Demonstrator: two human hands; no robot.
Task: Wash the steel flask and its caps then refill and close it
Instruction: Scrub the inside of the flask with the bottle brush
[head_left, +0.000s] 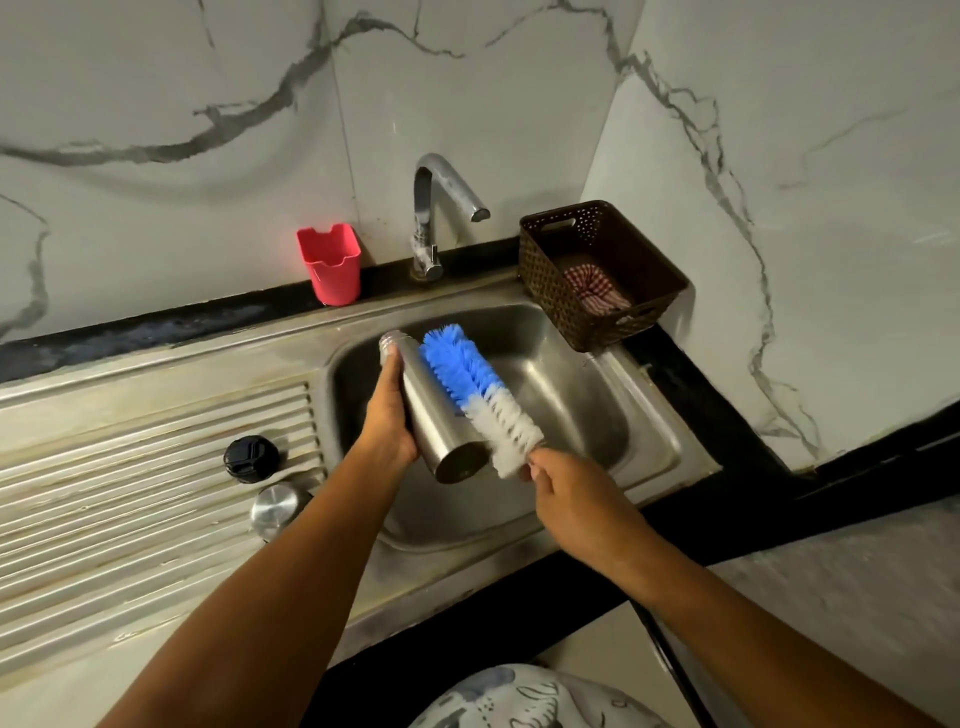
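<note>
My left hand (387, 415) grips the steel flask (434, 415) over the sink basin (597, 405); the flask lies tilted, its open threaded neck pointing away and its base toward me. My right hand (563, 493) holds a bottle brush (475, 389) with blue and white bristles by its handle, and the bristles lie against the flask's outer side. On the ribbed drainboard (130, 493) to the left rest a black inner cap (251, 459) and a steel outer cap (278, 509), both apart from my hands.
A steel tap (441, 208) stands behind the basin with no water running. A red plastic cup (330, 265) sits on the back ledge at left. A brown perforated basket (597, 270) holding a checked cloth sits at the basin's right rear corner.
</note>
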